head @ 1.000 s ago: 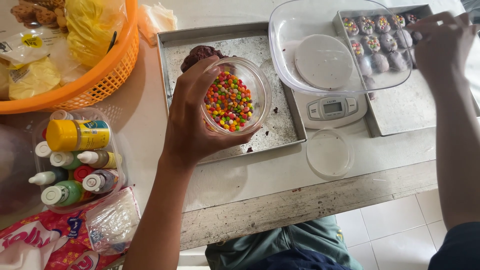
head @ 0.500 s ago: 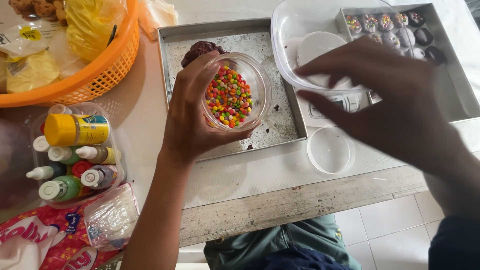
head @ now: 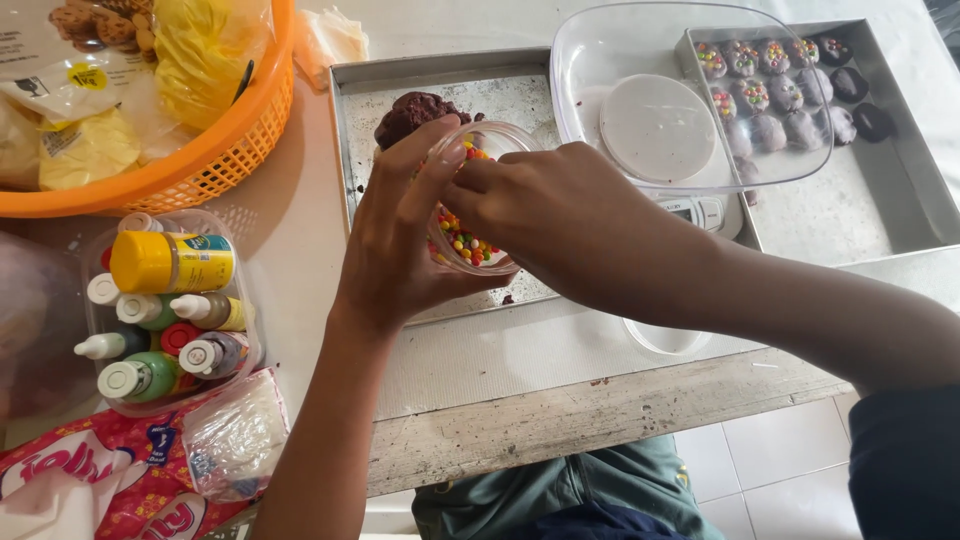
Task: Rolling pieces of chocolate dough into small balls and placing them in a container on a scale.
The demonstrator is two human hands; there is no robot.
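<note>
The left hand [head: 395, 245] grips a small clear cup [head: 470, 200] of multicoloured candy beads, fingers wrapped around its side wall, holding it above the left metal baking tray [head: 350, 120]. This grip and position match the earlier frames.

The right hand [head: 545, 215] has changed position. One second ago it was over the right metal tray [head: 880, 210] of decorated chocolate balls [head: 775, 95]; half a second ago it was crossing the frame with fingers spread. It now sits over the cup mouth, fingertips pinched together and dipped into the candy beads [head: 462, 243]. Whether any beads are gripped cannot be determined.

A lump of dark dough [head: 412, 112] lies on the left tray just behind the cup. A clear plastic container [head: 640, 50] rests on a digital scale [head: 695, 212] between the two trays, unmoved.
</note>
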